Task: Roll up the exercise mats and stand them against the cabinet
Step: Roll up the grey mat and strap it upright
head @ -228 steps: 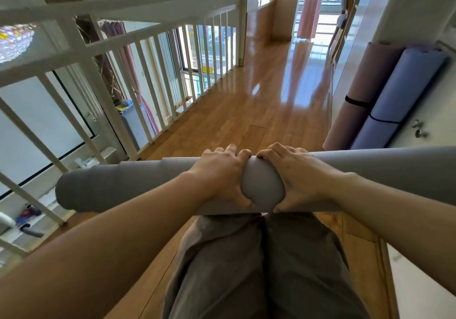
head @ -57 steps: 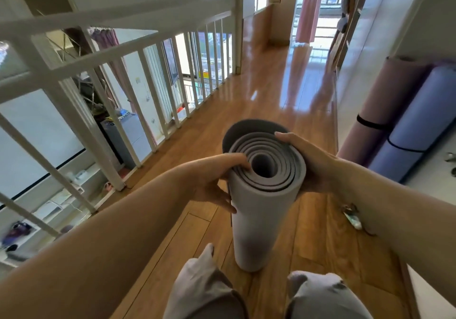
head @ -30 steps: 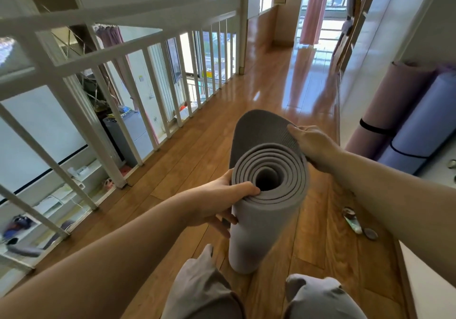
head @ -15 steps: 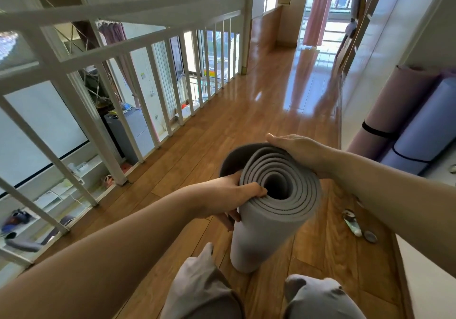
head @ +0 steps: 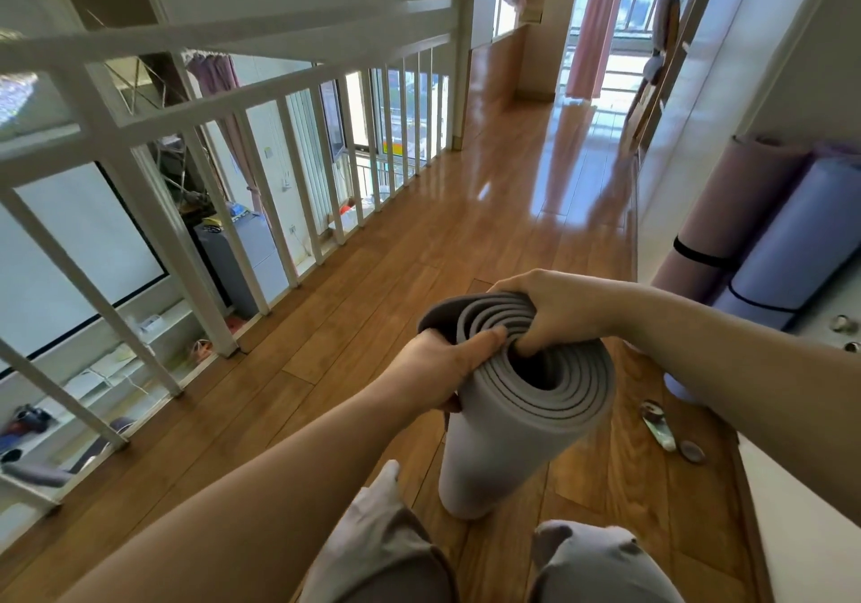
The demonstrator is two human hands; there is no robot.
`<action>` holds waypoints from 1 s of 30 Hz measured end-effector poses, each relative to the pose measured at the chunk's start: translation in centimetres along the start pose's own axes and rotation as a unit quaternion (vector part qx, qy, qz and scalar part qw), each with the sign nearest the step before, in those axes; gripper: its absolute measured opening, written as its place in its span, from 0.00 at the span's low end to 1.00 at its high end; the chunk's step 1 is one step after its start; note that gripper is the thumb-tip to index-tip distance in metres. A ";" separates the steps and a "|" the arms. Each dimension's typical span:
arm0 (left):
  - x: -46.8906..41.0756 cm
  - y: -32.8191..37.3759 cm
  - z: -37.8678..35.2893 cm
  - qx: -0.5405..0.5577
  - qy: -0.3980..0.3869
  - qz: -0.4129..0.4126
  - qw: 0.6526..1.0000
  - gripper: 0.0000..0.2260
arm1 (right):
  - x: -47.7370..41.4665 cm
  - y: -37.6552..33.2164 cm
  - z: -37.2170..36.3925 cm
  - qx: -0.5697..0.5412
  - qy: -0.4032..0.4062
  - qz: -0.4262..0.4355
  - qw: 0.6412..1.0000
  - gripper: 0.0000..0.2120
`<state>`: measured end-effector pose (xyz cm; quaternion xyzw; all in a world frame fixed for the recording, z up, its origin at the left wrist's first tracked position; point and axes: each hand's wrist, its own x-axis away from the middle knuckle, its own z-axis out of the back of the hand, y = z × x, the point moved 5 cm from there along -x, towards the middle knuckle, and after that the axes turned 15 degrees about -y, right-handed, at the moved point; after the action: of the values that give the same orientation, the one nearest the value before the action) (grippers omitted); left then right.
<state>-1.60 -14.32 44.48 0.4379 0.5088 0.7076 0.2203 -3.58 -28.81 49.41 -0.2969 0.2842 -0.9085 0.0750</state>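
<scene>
A rolled grey mat (head: 508,439) stands on end on the wooden floor in front of my knees, its spiral top facing me. My left hand (head: 440,362) grips the roll's left upper rim, thumb lying across the spiral. My right hand (head: 550,306) holds the far rim from above, with fingertips hooked into the hollow core. Against the white cabinet (head: 801,71) at the right lean a rolled mauve mat (head: 731,211) with a black strap and a rolled lavender mat (head: 792,239).
A white railing (head: 279,145) runs along the left over a drop to the floor below. Small objects (head: 661,425) lie on the floor beside the cabinet's base. The glossy wooden floor (head: 489,229) stretches ahead to pink curtains (head: 594,19).
The grey roll went from lying across my lap to standing on end. In the last second my right hand came down from the loose outer flap and its fingers entered the core.
</scene>
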 end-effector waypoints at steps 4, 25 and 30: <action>-0.1 -0.2 0.8 0.030 0.079 -0.030 0.996 0.35 | 0.4 0.0 -0.3 0.042 0.029 -0.021 0.998 0.16; 1.3 4.7 0.3 -0.321 0.110 -0.089 0.936 0.27 | 4.2 -0.8 -1.8 0.054 0.400 -0.003 0.915 0.18; 3.0 5.3 0.2 -0.416 0.145 -0.181 0.879 0.23 | 3.2 -1.5 -2.6 0.079 0.417 -0.010 0.905 0.20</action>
<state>-2.31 -13.99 50.48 0.0984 0.2646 0.8574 0.4304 -7.60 -27.34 50.12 0.1137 0.2138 -0.9696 -0.0362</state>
